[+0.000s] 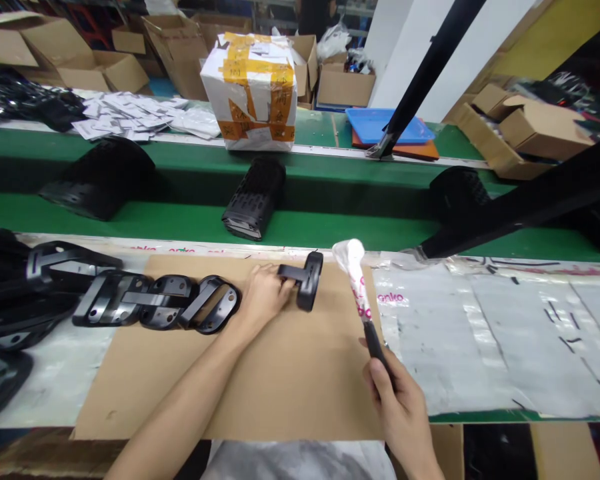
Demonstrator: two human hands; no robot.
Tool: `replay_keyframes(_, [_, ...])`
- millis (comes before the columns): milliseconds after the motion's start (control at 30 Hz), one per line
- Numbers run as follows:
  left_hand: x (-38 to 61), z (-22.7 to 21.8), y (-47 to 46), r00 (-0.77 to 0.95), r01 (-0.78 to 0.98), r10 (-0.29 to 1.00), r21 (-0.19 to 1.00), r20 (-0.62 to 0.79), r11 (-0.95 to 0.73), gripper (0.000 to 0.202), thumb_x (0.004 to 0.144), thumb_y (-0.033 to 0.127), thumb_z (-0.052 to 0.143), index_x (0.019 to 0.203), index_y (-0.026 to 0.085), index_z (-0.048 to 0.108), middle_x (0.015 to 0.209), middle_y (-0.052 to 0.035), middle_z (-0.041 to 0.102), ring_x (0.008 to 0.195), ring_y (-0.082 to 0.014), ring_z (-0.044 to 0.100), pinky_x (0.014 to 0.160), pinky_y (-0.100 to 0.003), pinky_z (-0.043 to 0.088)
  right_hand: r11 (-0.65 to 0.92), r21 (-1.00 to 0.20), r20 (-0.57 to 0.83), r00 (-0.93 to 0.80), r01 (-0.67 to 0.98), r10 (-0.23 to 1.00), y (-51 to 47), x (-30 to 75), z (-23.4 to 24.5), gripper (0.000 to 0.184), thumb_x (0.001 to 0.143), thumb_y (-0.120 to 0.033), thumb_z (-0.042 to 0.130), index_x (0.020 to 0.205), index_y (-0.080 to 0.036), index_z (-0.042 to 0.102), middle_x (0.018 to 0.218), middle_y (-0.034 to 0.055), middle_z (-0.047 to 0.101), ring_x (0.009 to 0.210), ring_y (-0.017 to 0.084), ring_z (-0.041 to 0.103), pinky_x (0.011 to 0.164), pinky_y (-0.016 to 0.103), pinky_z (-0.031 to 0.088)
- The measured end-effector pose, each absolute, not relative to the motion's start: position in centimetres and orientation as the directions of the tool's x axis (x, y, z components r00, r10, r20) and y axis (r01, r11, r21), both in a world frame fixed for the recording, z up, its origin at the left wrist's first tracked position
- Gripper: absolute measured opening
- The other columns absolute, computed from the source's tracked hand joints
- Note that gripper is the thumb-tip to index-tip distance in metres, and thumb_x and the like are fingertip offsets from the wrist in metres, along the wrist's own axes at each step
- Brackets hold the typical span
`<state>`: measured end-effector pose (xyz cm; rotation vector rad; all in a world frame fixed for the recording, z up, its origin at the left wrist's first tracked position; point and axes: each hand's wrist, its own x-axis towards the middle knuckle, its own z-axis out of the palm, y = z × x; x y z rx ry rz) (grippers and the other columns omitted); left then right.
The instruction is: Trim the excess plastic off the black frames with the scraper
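Right hand clamps a bag-wrapped tool; left hand pins the black T-shaped part on the cardboard sheet. Steadying the part firmly seems advisable.

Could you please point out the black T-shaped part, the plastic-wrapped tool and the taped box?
Black T-shaped part [307, 280], head view, its curved crossbar.
Plastic-wrapped tool [354, 273], head view, its wrapped head.
Taped box [250, 90], head view, its front face.
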<state>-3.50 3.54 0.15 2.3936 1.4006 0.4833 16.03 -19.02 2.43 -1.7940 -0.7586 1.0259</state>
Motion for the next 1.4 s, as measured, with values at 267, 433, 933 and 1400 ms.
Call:
replay_keyframes(267, [-2.1,0.0,3.3,0.427,0.866,0.900,0.248,0.085,-0.434,0.030,0.100,0.027,0.052,0.087,0.013,0.075,0.090,-0.0183,0.078,0.094,-0.0336,0.073,0.089,-0.046,0.046,-0.541,-0.839,-0.472,0.414,0.062,0.778,-21.3,13.8,0.8,0.053,0.093,-0.068,0.061,0.106,-0.018,0.074,0.064,-0.0019,0.052,0.052,0.015,0.044,0.045,0.025,0.034])
replay_keyframes(433, [-2.1,-0.3,3.0,0.412,0.870,0.905,0.249,0.108,-0.426,0.027,0.098,0.026,0.053,0.087,0.013,0.074,0.091,-0.0176,0.077,0.096,-0.0328,0.072,0.091,-0.046,0.045,-0.517,-0.847,-0.419,0.442,0.126,0.793,-20.7,14.1,1.3,0.060,0.090,-0.068,0.066,0.123,-0.019,0.077,0.056,-0.0014,0.052,0.052,0.019,0.050,0.044,0.026,0.040])
replay_keyframes(933, [-2.0,-0.5,2.9,0.386,0.863,0.917,0.313,0.095,-0.396,0.028,0.098,0.027,0.053,0.092,0.011,0.076,0.093,-0.0190,0.077,0.095,-0.0337,0.070,0.092,-0.047,0.041,-0.552,-0.834,-0.503,0.379,0.025,0.777,-20.7,12.9,0.9,0.057,0.089,-0.065,0.071,0.121,-0.019,0.075,0.056,-0.0047,0.042,0.048,0.014,0.040,0.040,0.024,0.032])
replay_keyframes(1400, [-2.0,-0.2,2.9,0.362,0.876,0.929,0.312,0.077,-0.367,0.029,0.099,0.029,0.054,0.090,0.012,0.076,0.092,-0.0179,0.078,0.095,-0.0311,0.070,0.095,-0.046,0.042,-0.595,-0.804,-0.560,0.335,0.003,0.758,-20.7,13.3,1.0,0.061,0.092,-0.066,0.067,0.128,-0.016,0.069,0.060,-0.0065,0.039,0.052,0.012,0.037,0.045,0.023,0.029])
